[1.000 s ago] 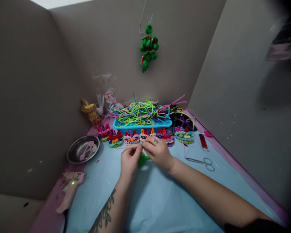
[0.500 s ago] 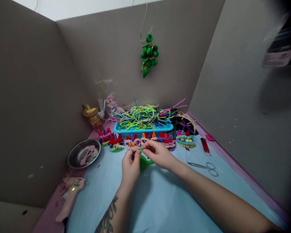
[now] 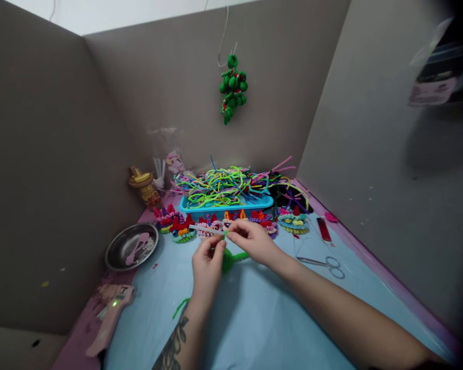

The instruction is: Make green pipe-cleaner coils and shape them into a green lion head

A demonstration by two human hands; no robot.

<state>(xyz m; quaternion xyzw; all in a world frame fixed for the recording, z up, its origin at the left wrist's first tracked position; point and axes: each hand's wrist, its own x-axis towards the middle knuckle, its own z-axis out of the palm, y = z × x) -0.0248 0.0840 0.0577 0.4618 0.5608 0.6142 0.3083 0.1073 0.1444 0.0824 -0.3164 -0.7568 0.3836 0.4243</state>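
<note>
Presently, a green fuzzy piece [image 3: 227,261] is held above the blue sheet [image 3: 250,313], just in front of the row of colourful figures. Thumb and forefinger of the left hand [image 3: 207,264] are drawn nearly together, apparently pinched on its upper part (the contact itself is hidden). The right hand [image 3: 251,244] is likewise pinched, seemingly on the near end of a pale stick [image 3: 205,229], which points leftward; its exact grip is hard to make out. For neat work, the piece is best kept steady by the left fingertips while only small movements are made with the right. The loose green strand [image 3: 180,307] beside the left forearm should be kept from snagging.
</note>
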